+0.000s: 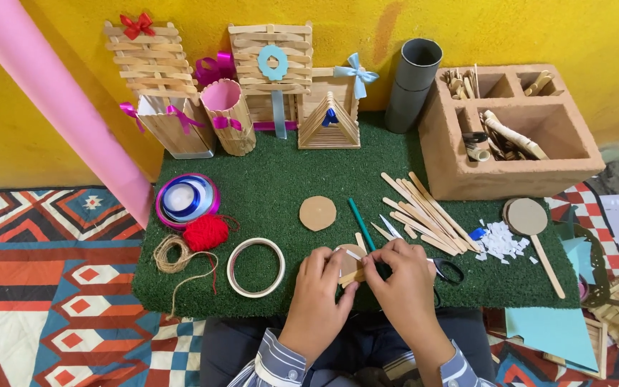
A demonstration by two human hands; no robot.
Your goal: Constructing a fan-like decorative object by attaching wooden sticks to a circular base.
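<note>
Both sets of fingers [356, 276] are pinched together on a flat pale wooden craft stick [353, 276] near 6 o'clock on the green turf mat [266, 179]. The left hand [318, 290] and right hand [402, 283] are touching. There's a teal pencil [360, 223] just at 12, black-handled scissors [447, 269] at 3, and a masking tape ring [256, 266] at 9.

Both forearms enter the frame from 6 o'clock, striped cuffs visible at the wrists. The left hand [318, 290] lies palm down, fingers curled and pointing toward 1 o'clock. The right hand [402, 283] lies palm down, fingers bent and pointing toward 10 o'clock. The fingertips of both hands meet at centre, pinched closed. Both wrists are straight, knuckles uppermost.
</note>
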